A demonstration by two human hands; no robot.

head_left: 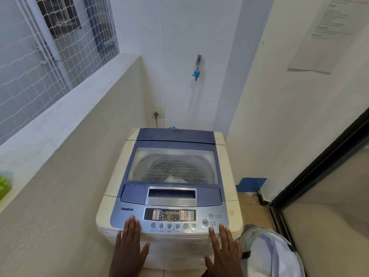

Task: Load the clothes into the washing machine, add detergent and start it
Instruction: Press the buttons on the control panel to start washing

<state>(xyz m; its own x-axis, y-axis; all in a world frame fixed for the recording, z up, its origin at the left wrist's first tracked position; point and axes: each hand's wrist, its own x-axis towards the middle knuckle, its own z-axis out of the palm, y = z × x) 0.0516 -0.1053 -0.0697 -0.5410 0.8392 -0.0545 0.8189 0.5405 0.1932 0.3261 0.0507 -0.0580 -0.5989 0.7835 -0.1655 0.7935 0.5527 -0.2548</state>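
A cream and blue top-loading washing machine [227, 204] stands in the corner with its glass lid [171, 166] closed; some cloth shows faintly through the glass. Its control panel [169, 214] is lit. My left hand [129, 242] lies flat on the front left edge of the panel, fingers spread, holding nothing. My right hand [223, 248] rests flat on the front right edge, fingertips just below the start/pause button [205, 223]. A white laundry bag [269, 254] with pale clothes in it sits on the floor to the right of the machine.
A low wall [60, 136] with a netted window runs along the left. A tap with a hose [196, 70] and a wall socket [158, 113] are behind the machine. A glass sliding door [319, 196] closes the right side. A green object [4, 186] sits on the ledge.
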